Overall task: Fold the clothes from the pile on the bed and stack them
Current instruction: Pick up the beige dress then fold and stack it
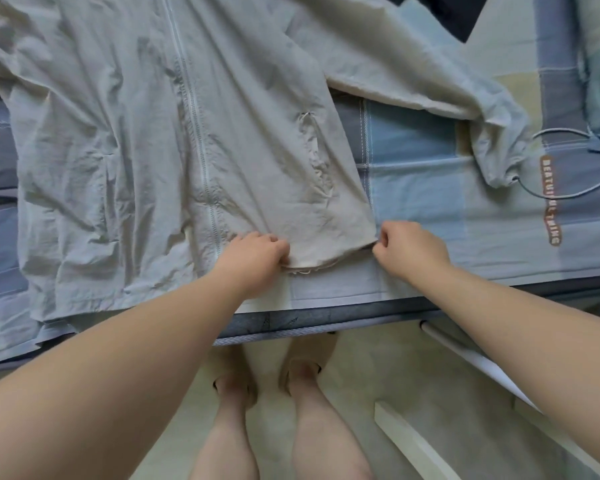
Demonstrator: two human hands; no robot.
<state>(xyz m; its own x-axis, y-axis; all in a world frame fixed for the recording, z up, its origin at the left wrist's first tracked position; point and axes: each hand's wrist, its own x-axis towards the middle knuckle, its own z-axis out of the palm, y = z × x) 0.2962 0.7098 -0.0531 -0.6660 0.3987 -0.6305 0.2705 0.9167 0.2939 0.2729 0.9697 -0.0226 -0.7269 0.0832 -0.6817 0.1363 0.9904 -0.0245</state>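
A pale grey zip-up jacket (146,140) lies spread front-up on the bed, its white zipper running down the middle. One sleeve (430,81) stretches to the right, ending in a gathered cuff. My left hand (257,252) pinches the bottom hem just right of the zipper. My right hand (407,247) pinches the hem's right corner. Both hands are near the bed's front edge.
The bed (430,188) has a blue, grey and cream checked sheet with brown lettering at the right. A grey cord (568,192) loops on the sheet near the cuff. Dark clothing (458,12) lies at the top. A white board (419,441) lies on the floor by my legs.
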